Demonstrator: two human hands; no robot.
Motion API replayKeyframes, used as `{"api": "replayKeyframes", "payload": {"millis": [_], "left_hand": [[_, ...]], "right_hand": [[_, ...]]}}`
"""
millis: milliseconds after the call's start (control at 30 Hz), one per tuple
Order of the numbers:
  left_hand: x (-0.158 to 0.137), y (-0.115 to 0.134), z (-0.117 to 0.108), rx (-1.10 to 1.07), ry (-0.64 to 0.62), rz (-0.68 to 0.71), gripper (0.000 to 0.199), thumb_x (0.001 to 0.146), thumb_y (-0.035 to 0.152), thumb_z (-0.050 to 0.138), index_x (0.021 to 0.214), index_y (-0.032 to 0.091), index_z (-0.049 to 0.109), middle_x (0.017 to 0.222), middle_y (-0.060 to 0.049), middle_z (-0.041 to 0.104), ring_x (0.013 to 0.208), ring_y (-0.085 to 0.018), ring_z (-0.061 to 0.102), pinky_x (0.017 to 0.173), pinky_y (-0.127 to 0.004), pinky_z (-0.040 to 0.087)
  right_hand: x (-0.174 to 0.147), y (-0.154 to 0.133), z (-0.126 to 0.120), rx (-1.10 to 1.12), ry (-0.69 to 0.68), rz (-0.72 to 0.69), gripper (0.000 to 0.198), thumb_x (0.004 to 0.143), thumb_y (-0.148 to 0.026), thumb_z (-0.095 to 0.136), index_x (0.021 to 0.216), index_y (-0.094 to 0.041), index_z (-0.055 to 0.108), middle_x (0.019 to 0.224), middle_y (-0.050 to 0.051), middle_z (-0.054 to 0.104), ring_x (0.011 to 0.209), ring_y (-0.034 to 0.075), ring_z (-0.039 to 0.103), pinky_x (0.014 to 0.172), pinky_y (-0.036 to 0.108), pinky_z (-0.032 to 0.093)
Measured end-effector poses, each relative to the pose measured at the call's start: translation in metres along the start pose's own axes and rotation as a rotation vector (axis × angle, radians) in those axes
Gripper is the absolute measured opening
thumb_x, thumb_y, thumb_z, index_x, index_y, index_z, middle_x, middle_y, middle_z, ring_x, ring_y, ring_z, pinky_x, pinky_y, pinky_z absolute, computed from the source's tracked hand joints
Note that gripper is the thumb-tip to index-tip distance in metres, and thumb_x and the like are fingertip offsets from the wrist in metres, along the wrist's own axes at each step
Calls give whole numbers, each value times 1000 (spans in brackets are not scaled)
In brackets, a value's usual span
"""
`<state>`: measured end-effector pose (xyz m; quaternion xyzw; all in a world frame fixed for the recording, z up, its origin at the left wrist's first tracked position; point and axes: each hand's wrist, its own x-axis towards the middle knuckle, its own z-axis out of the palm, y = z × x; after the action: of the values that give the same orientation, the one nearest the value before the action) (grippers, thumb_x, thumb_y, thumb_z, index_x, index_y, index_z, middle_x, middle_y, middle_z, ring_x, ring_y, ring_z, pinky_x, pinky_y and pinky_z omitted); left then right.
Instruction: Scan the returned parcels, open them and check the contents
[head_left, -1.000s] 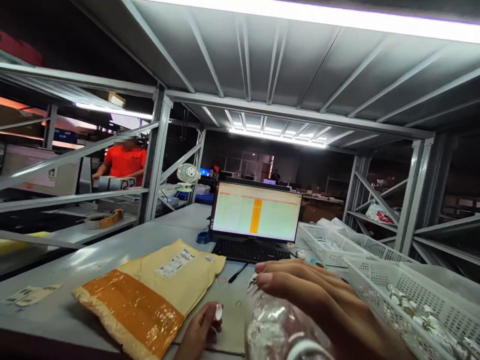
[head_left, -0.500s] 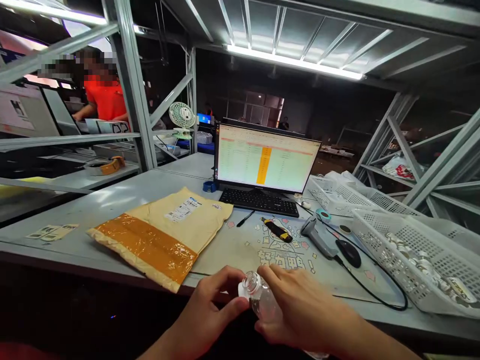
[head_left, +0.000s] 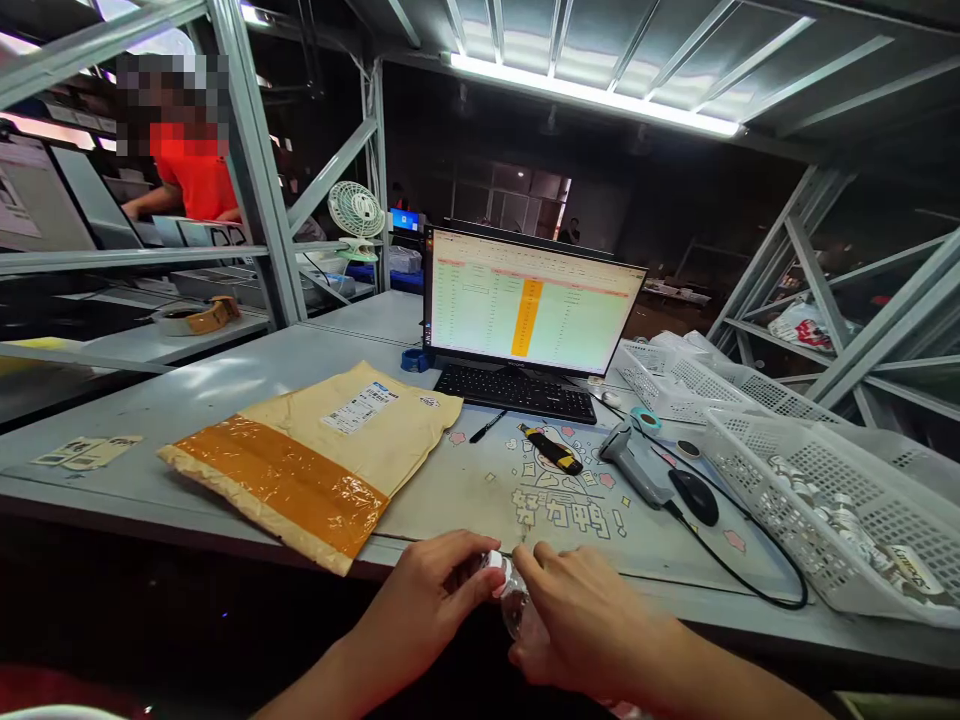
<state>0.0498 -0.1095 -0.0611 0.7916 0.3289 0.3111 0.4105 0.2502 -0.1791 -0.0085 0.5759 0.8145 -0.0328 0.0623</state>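
Note:
Just off the table's front edge, a clear plastic bottle (head_left: 516,610) leans with its neck toward the upper left. My right hand (head_left: 581,620) is wrapped around its body and hides most of it. A white bottle cap (head_left: 493,562) sits at the bottle's mouth, pinched between the thumb and fingers of my left hand (head_left: 431,595). To the left, a yellow padded envelope (head_left: 315,450) with brown tape and a white label lies flat on the table.
A monitor (head_left: 532,300) and black keyboard (head_left: 517,390) stand at the back. A utility knife (head_left: 551,449), black pen (head_left: 488,427), barcode scanner (head_left: 636,465) and mouse (head_left: 693,497) lie on the mat. White baskets (head_left: 795,545) line the right; a person (head_left: 193,170) works at far left.
My left hand has brought the white cap from beside the open neck onto the bottle's mouth. My right hand still grips the bottle. The camera view has shifted slightly.

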Motion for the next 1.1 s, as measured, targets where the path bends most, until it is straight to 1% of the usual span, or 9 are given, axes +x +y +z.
{"api": "replayKeyframes", "payload": {"millis": [133, 333, 467, 567, 633, 700, 767, 900, 1100], "left_hand": [[2, -1, -1, 8, -111, -49, 36, 101, 52, 58, 96, 21, 76, 90, -3, 77, 82, -19, 70, 79, -27, 50], [7, -18, 15, -53, -206, -312, 62, 96, 75, 49, 80, 18, 65, 64, 0, 59, 55, -16, 54, 47, -24, 37], [5, -19, 19, -26, -170, -233, 68, 103, 73, 35, 75, 17, 62, 64, -1, 57, 57, -16, 54, 52, -25, 38], [0, -11, 11, -58, -189, -145, 55, 104, 66, 43, 100, 17, 68, 80, -3, 66, 71, -16, 60, 64, -26, 45], [-3, -8, 3, -122, -229, -123, 50, 102, 61, 53, 127, 19, 63, 94, -3, 70, 82, -18, 64, 75, -27, 50], [-5, -8, -3, -187, -270, -118, 51, 101, 57, 59, 136, 20, 57, 106, -5, 71, 93, -19, 67, 83, -28, 52], [-6, -11, -5, -208, -292, -121, 44, 100, 52, 61, 131, 20, 59, 109, -6, 73, 97, -20, 69, 85, -29, 53], [-6, -16, 0, -153, -271, -125, 37, 102, 52, 56, 117, 18, 62, 92, -4, 73, 81, -19, 66, 74, -27, 50], [-5, -25, 15, 123, -173, -177, 54, 103, 64, 46, 83, 18, 66, 73, -4, 69, 69, -19, 60, 64, -29, 35]], "right_hand": [[2, -1, 10, -7, -1, -13, 36, 80, -43, 70, 106, -18, 66, 94, 10, 74, 73, 30, 72, 53, 34, 37], [4, -5, 41, -77, 64, -77, 25, 86, -34, 64, 104, -17, 67, 93, 12, 73, 79, 30, 73, 54, 33, 39], [3, -6, 45, -83, 83, -87, 23, 86, -35, 64, 102, -18, 67, 92, 11, 73, 79, 31, 73, 54, 35, 39], [1, -5, 35, -51, 71, -27, 27, 86, -35, 63, 106, -18, 66, 94, 12, 74, 80, 31, 74, 54, 34, 40], [1, -4, 28, -33, 54, 8, 31, 86, -35, 61, 110, -17, 66, 96, 12, 74, 80, 31, 74, 54, 34, 41], [0, -4, 25, -25, 39, 22, 37, 84, -37, 63, 114, -16, 66, 97, 13, 74, 82, 32, 74, 57, 34, 43], [1, -4, 26, -16, 32, 23, 40, 83, -39, 64, 115, -16, 66, 98, 13, 75, 82, 31, 75, 58, 33, 44], [3, -6, 30, 13, 16, 26, 35, 83, -37, 64, 112, -16, 67, 99, 14, 75, 80, 32, 76, 59, 34, 45], [4, -8, 40, -21, -10, -8, 35, 81, -37, 69, 109, -17, 69, 96, 11, 75, 78, 32, 75, 57, 35, 41]]}}
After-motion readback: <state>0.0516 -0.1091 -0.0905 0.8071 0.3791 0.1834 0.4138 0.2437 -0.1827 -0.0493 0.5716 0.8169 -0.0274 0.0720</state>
